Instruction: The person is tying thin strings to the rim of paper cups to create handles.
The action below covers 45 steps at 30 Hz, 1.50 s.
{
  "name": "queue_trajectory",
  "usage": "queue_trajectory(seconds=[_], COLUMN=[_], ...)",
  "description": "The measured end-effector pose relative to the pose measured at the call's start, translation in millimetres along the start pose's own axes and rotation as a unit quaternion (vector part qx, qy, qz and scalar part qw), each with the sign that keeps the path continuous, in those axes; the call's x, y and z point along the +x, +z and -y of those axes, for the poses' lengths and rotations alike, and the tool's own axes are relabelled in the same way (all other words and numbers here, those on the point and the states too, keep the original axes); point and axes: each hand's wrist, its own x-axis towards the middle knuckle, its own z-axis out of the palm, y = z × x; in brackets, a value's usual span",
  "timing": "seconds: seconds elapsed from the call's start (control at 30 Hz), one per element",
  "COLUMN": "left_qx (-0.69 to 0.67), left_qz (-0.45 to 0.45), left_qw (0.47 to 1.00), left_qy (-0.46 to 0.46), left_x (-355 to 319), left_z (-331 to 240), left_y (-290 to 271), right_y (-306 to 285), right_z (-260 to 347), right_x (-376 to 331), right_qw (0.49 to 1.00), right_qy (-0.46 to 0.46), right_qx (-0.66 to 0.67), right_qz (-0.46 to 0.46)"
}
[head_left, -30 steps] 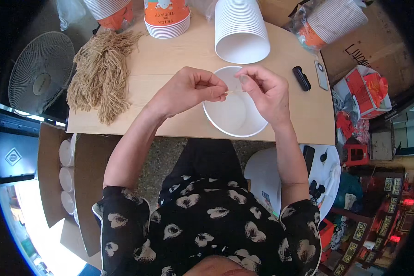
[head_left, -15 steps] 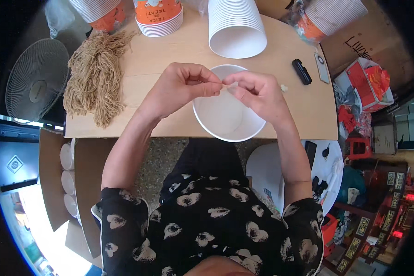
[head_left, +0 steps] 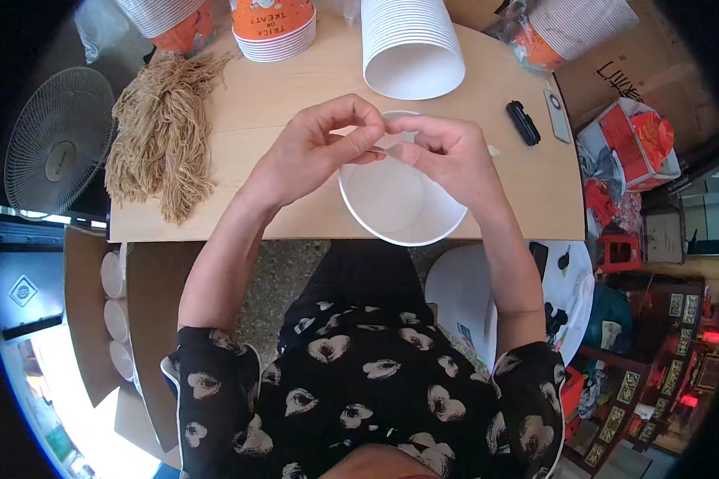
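Note:
My left hand (head_left: 327, 144) and my right hand (head_left: 447, 156) meet fingertip to fingertip above a white paper bucket (head_left: 443, 219). Both are closed in a pinch. Something small and pale seems to lie between the fingers, too small to name. The bucket stands upright at the table's near edge, its open mouth facing up, its far rim partly covered by my hands. At the left of the table lies a bundle of tan cords (head_left: 158, 144).
Stacked white buckets (head_left: 414, 68) lie on their side at the back. Orange printed buckets (head_left: 272, 24) stand left of them. A black stapler-like tool (head_left: 522, 124) and a flat light-coloured case (head_left: 558, 116) lie at the right. Beside the table are a fan (head_left: 60, 160) and an open carton (head_left: 164, 295).
My fingertips have shifted slightly and the left fingers now arch more. Both hands stay pinched over the bucket. The view has moved a little.

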Motion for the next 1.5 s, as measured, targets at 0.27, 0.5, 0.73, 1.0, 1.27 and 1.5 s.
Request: queue_trajectory(seconds=[0.27,0.5,0.73,1.0,1.27,1.5], left_qx=[0.052,0.074,0.112,-0.064,-0.149,-0.164], left_qz=[0.024,0.035,0.043,0.168,0.091,0.06], left_qw=[0.998,0.997,0.993,0.976,0.969,0.965], left_qy=[-0.002,-0.014,-0.021,-0.121,-0.177,-0.197], left_x=[1.5,-1.0,6.1,27.7,15.9,19.5], left_z=[0.9,1.1,-9.3,-18.7,-24.8,-22.2], left_y=[-7.0,-15.7,-20.6,-26.5,-58.2,-61.9], right_y=[-2.9,-12.8,-3.8,8.9,4.0,7.7], right_z=[-1.0,0.7,14.9,-3.3,0.5,-6.1], right_x=[8.2,7.7,11.5,27.1,101.3,106.4], right_qw=[0.998,1.0,1.0,0.978,0.967,0.959], right_qy=[0.048,0.019,-0.018,-0.175,-0.241,-0.268], right_qx=[-0.011,0.004,0.003,-0.031,-0.026,0.063], right_qz=[0.031,0.024,-0.023,-0.111,0.077,0.072])
